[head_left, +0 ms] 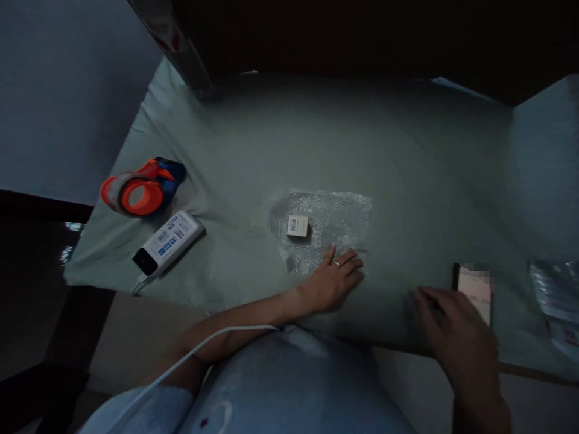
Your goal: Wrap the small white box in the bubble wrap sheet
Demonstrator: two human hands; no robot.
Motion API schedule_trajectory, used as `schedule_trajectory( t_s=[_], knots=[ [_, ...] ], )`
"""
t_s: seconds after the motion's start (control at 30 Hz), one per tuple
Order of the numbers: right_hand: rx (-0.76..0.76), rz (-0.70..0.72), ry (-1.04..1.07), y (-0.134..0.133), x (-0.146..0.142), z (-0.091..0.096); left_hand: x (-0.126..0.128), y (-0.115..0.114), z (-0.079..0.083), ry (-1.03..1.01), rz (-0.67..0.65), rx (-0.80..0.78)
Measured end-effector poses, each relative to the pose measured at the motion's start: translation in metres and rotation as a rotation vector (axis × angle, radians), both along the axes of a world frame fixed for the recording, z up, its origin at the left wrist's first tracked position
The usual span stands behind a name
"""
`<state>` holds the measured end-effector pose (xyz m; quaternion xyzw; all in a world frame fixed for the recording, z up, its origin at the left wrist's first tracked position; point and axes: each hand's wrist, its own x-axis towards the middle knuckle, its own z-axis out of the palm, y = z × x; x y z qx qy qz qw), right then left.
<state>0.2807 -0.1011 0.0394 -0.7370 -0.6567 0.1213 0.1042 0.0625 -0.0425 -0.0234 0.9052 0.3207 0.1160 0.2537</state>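
Note:
A sheet of bubble wrap (335,217) lies flat on the grey-green cloth of the table (280,138). On it sits a small white box (297,226) with a barcode. My left hand (337,278) rests flat on the near edge of the bubble wrap, fingers stretched out, a ring on one finger. My right hand (456,337) hovers low over the table's front edge, fingers spread loosely, next to a phone (474,290) with a lit screen. It holds nothing.
An orange and blue tape dispenser (140,190) lies at the left. Beside it is a white power bank (168,243) with a white cable (199,349) running towards me. Plastic bags (554,295) lie at the right edge. A dark box wall stands behind.

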Motion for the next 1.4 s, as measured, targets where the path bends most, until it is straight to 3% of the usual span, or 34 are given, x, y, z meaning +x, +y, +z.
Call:
schedule_trajectory(
  t_s=[0.07,0.1,0.17,0.23,0.33,0.4,0.47,0.53,0.63,0.73,0.9,1.0,1.2,1.4],
  knots=[
    [0.247,0.095,0.13,0.031,-0.03,0.013,0.001,0.001,0.001,-0.011,-0.011,-0.026],
    [0.293,0.156,0.235,0.048,-0.049,0.015,0.001,0.002,0.002,-0.032,-0.012,-0.053],
    [0.221,0.309,0.432,0.082,-0.087,0.009,0.0,0.005,0.006,-0.09,-0.021,-0.132],
    [0.108,0.46,0.552,0.11,-0.117,-0.009,-0.008,0.008,0.014,-0.141,-0.055,-0.204],
    [-0.013,0.534,0.583,0.13,-0.137,-0.042,-0.033,0.012,0.031,-0.162,-0.048,-0.262],
    [-0.044,0.534,0.576,0.131,-0.139,-0.058,-0.055,0.016,0.04,-0.129,0.221,-0.321],
    [-0.04,0.528,0.573,0.128,-0.138,-0.066,-0.076,0.022,0.042,-0.138,0.476,-0.211],
    [0.016,0.531,0.566,0.124,-0.137,-0.07,-0.09,0.028,0.035,-0.131,0.63,-0.067],
    [0.134,0.472,0.594,0.123,-0.138,-0.068,-0.096,0.031,0.018,-0.092,0.675,0.059],
    [0.149,0.389,0.627,0.123,-0.141,-0.063,-0.091,0.026,0.004,0.023,0.601,0.073],
    [-0.007,0.372,0.586,0.126,-0.158,-0.057,-0.092,0.024,0.003,0.123,0.498,0.09],
    [0.058,0.291,0.606,0.129,-0.162,-0.064,-0.098,0.035,0.005,0.071,0.447,0.058],
    [0.277,0.111,0.652,0.126,-0.133,-0.078,-0.09,0.055,0.004,0.179,0.556,0.084],
    [0.39,-0.096,0.545,0.135,-0.09,-0.084,-0.078,0.05,-0.004,0.252,0.441,0.126]
  ],
)
